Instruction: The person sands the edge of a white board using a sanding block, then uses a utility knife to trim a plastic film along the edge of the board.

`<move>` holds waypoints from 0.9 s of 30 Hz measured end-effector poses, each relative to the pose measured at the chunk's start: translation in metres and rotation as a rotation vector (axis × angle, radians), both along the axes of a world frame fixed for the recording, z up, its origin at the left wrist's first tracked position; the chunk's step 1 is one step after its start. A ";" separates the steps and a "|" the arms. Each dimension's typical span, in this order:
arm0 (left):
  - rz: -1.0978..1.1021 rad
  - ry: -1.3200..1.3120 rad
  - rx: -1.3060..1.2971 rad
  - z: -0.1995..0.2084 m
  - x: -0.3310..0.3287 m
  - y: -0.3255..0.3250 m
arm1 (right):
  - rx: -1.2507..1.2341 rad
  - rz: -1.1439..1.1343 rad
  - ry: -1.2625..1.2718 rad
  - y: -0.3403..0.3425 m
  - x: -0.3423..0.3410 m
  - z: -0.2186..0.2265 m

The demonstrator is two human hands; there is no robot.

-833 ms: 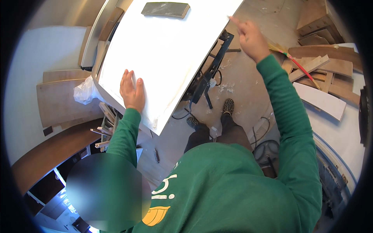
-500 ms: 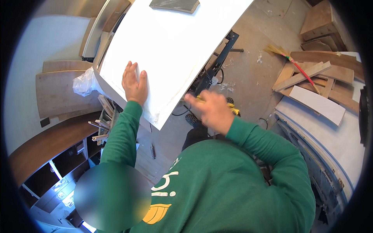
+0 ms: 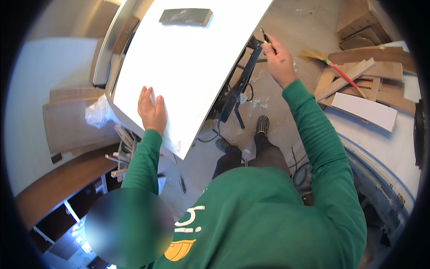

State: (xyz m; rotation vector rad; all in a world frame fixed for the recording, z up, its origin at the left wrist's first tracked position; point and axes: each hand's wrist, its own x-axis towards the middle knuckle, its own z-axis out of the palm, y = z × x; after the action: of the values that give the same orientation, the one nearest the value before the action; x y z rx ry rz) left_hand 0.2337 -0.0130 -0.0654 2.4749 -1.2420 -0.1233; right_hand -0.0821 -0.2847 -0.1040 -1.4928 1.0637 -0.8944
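My left hand [image 3: 151, 112] lies flat on the near left part of a large white panel [image 3: 179, 71], its fingers spread. To the right of the panel's long edge, my right hand [image 3: 281, 63] grips a small yellow-and-black hand tool [image 3: 266, 38]. The tool's thin dark end points up and away from me, and most of its handle is hidden in my fingers. A dark grey rectangular block [image 3: 185, 17] rests on the far part of the panel.
A dark metal frame [image 3: 242, 83] stands under the panel's right side. Wood boards, a white strip [image 3: 363, 111] and a red-handled broom [image 3: 342, 74] lie at the right. Wood offcuts [image 3: 123, 150] and a plastic bag [image 3: 99, 112] sit left. A slim tool [image 3: 182, 184] lies on the floor.
My right hand has moved up and to the right, from the panel's near corner to beside its far right edge, with the tool in it. My left hand stays on the panel.
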 end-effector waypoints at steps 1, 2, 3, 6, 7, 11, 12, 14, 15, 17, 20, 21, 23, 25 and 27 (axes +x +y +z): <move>-0.012 0.001 -0.012 -0.001 0.002 0.001 | -0.042 -0.019 0.014 -0.013 0.003 -0.009; -0.024 -0.004 -0.016 -0.004 0.006 0.005 | -0.074 -0.037 0.030 -0.019 0.006 -0.016; -0.018 -0.002 -0.016 -0.004 0.004 0.006 | -0.120 -0.031 0.054 -0.024 0.006 -0.009; -0.021 0.008 -0.017 -0.003 0.002 0.004 | -0.024 -0.016 -0.010 -0.045 0.008 -0.018; -0.020 0.008 -0.016 -0.003 0.002 0.004 | -0.115 -0.051 -0.033 -0.050 0.009 -0.022; -0.032 -0.004 0.001 -0.005 0.001 0.000 | -0.201 -0.090 -0.109 -0.071 0.009 -0.033; -0.037 0.000 -0.011 -0.005 0.002 0.001 | -0.229 -0.111 -0.102 -0.078 0.010 -0.036; -0.044 0.012 -0.032 -0.007 0.005 0.001 | -0.292 -0.167 -0.105 -0.088 0.013 -0.041; -0.049 0.008 -0.030 -0.009 0.005 0.001 | -0.329 -0.201 -0.114 -0.093 0.016 -0.044; -0.053 -0.003 -0.029 -0.010 0.007 0.001 | -0.455 -0.168 -0.135 -0.101 0.010 -0.043; -0.039 0.016 -0.036 -0.010 0.003 0.001 | -0.392 -0.244 -0.133 -0.099 0.014 -0.041; -0.053 0.003 -0.022 -0.010 0.006 0.002 | -0.399 -0.249 -0.155 -0.103 0.015 -0.047; -0.078 -0.023 0.001 -0.008 0.007 0.006 | -0.417 -0.256 -0.197 -0.109 0.020 -0.057; -0.078 -0.006 -0.010 -0.008 0.008 0.001 | -0.433 -0.307 -0.228 -0.127 0.020 -0.060; -0.080 -0.001 -0.004 -0.008 0.005 0.001 | -0.459 -0.325 -0.229 -0.140 0.020 -0.065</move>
State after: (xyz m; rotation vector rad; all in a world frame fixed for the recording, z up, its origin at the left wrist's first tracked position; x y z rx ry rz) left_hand 0.2389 -0.0115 -0.0732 2.4231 -1.3408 -0.1408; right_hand -0.0622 -0.4246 -0.1690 -1.5552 0.9865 -1.5833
